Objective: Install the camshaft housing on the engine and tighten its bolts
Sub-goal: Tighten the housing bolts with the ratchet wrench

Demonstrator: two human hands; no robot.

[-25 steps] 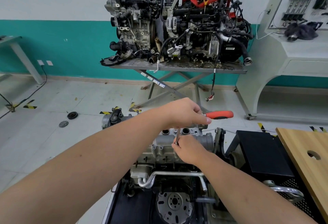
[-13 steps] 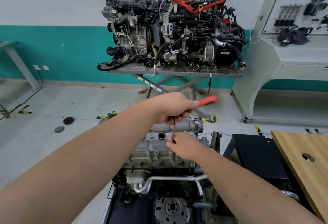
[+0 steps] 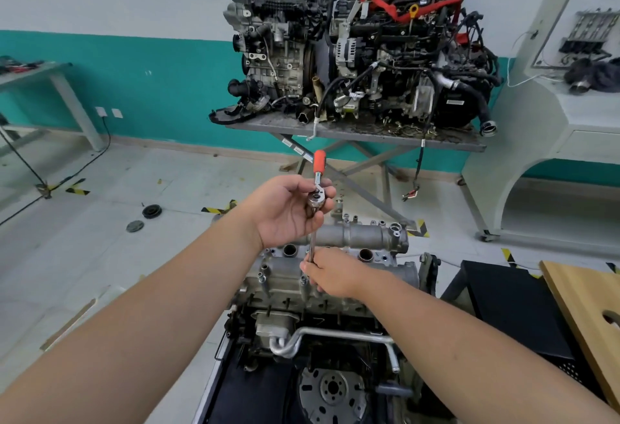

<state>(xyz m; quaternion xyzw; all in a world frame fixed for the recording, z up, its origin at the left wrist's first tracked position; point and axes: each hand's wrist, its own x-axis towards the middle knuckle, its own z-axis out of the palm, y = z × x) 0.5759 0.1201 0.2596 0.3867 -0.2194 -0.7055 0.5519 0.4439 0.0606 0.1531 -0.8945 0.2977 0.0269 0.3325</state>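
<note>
The grey camshaft housing [image 3: 364, 235] lies on top of the engine [image 3: 322, 309] in front of me. A ratchet wrench [image 3: 316, 200] with an orange handle [image 3: 319, 161] stands over it on a long thin extension bar [image 3: 312, 245]. My left hand [image 3: 285, 210] grips the ratchet head, palm turned up, the handle pointing away from me. Lower down, my right hand [image 3: 332, 274] pinches the extension bar just above the housing. The bar's tip and the bolt under it are hidden by my right hand.
Two large engines [image 3: 355, 51] sit on a metal stand [image 3: 355, 133] by the teal wall. A black cart [image 3: 513, 306] and a wooden board [image 3: 590, 319] are at my right. A white training bench [image 3: 567, 128] stands far right. Two round caps [image 3: 144, 219] lie on the floor.
The orange handle has swung from pointing right to pointing away from me. My left hand has turned palm up on the ratchet head. My right hand stays on the bar.
</note>
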